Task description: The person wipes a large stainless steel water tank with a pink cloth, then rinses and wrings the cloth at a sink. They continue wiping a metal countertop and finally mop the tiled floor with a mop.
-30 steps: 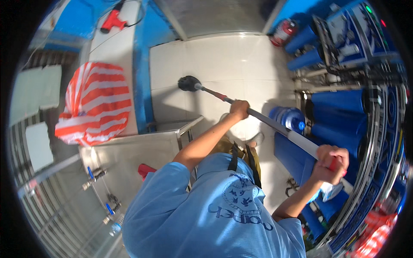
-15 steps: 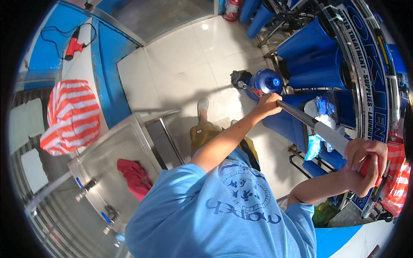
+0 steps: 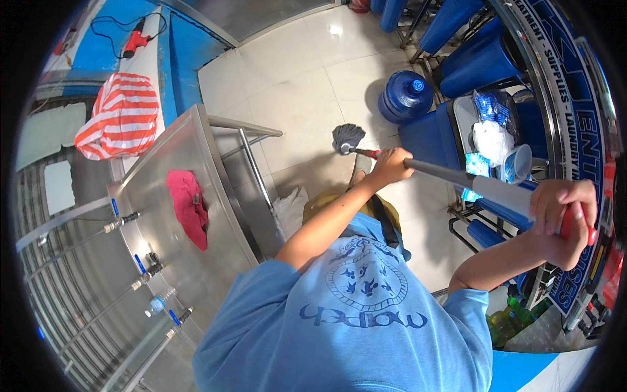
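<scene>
A long mop (image 3: 444, 173) with a grey pole slants across the view. Its dark grey stringy head (image 3: 348, 136) rests on the pale tiled floor (image 3: 287, 98), just beyond my foot. My left hand (image 3: 393, 166) is wrapped round the pole's lower part, above a red joint. At the pole's upper end, my right hand (image 3: 563, 222) is closed round the red grip, held higher and to the right. A blue round water jug (image 3: 405, 97) stands on the floor, right of the mop head and apart from it.
On the left is a steel counter (image 3: 176, 144) with a red cloth (image 3: 188, 209) and several taps. A striped bag (image 3: 121, 117) and a red power tool (image 3: 136, 40) lie beyond. Blue cylinders (image 3: 477, 62) and a blue bin (image 3: 424, 136) line the right side.
The mop head has moved from beside the water jug leftward and nearer to my feet. Both hands keep their hold on the pole. My view has shifted too.
</scene>
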